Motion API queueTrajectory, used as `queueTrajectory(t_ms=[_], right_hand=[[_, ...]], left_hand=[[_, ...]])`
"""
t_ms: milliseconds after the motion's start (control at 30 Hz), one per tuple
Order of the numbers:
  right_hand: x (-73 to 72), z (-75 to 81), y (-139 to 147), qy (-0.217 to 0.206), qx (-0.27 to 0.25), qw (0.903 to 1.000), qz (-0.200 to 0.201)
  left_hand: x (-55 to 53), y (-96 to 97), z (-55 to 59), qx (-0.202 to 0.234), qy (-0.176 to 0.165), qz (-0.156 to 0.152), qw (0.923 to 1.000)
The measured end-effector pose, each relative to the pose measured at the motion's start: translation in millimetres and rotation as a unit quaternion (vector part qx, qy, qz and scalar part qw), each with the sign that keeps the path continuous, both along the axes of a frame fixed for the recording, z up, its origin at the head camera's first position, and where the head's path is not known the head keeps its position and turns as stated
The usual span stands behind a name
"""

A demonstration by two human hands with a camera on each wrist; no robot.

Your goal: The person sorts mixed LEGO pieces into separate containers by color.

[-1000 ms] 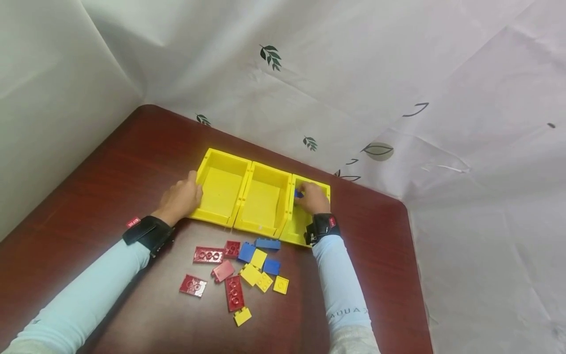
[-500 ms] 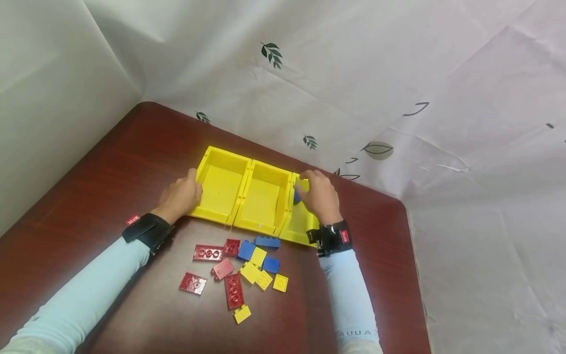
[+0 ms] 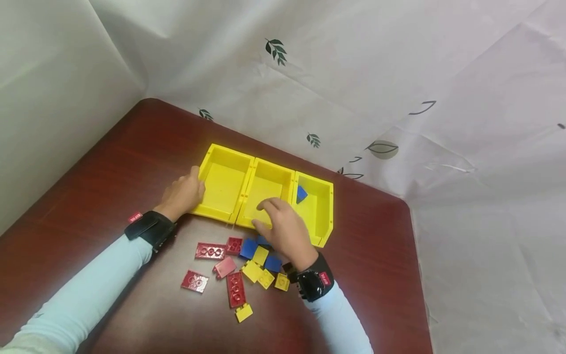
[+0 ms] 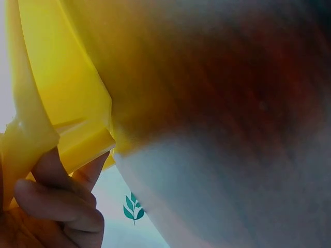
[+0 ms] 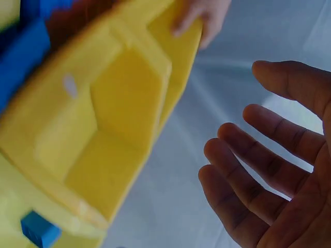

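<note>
My left hand (image 3: 183,194) grips the left wall of a yellow three-compartment tray (image 3: 221,189). In the left wrist view, its fingers (image 4: 64,206) curl at the tray's edge. A single blue toy brick (image 3: 301,193) lies against the left wall of the right compartment. My right hand (image 3: 287,228) hovers over the front of the middle compartment, holding nothing. The right wrist view shows its fingers (image 5: 248,165) spread and slightly bent. Loose toy bricks lie in front of the tray: several red bricks (image 3: 210,251), yellow bricks (image 3: 266,279) and blue bricks (image 3: 248,248), one partly hidden by the right hand.
All of this stands on a dark red-brown table (image 3: 146,142). Pale cloth (image 3: 331,73) with leaf prints hangs behind the table and along its sides. The tray's back edge lies near that cloth.
The right hand has let go of the blue brick in the right compartment and moved left and toward the front, over the middle compartment. The left hand stays at the tray's edge.
</note>
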State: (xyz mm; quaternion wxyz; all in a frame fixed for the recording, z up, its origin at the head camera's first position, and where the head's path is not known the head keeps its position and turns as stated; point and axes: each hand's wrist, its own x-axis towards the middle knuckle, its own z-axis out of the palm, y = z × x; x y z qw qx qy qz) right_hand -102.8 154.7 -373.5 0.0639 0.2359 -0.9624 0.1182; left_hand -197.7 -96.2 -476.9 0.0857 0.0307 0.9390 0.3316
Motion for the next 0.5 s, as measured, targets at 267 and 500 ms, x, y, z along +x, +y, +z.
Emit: queueTrajectory(t_ms=[267, 500], right_hand=[[20.2, -19.9, -20, -0.031, 0.012, 0.9982, 0.050], [27.5, -46.5, -35, -0.075, 0.039, 0.9946, 0.061]], left_hand=[[-0.3, -0.3, 1.6, 0.001, -0.009, 0.001, 1.0000], [-1.6, 0.9, 2.6, -0.011, -0.008, 0.002, 0.9999]])
